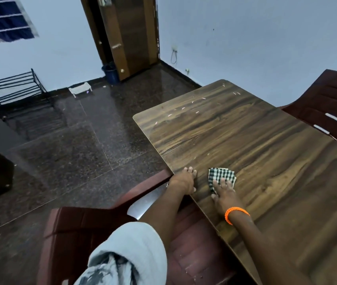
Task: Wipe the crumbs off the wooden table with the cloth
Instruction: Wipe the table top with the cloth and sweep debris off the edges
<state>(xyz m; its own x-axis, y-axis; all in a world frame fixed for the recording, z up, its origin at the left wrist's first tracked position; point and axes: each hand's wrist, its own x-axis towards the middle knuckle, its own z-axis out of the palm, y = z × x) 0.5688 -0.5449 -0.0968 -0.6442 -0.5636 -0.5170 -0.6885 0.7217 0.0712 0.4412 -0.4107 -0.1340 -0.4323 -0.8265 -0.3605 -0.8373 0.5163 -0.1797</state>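
The cloth (222, 177) is probably best kept flat and pushed in long overlapping strokes toward the far end of the table (266, 145), so the crumbs (184, 109) scattered there get gathered instead of smeared around. The checked cloth is pressed flat on the table near the close edge by the right hand (225, 192), fingers straight and spread, nothing gripped. The left hand (184, 179) is rested on the table edge beside it, fingers only loosely bent over the rim.

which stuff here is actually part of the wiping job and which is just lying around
Job: checked cloth under right hand; crumbs; wooden table; left hand at its edge.
Lying about: chairs, shoe rack, blue bin, white stool.
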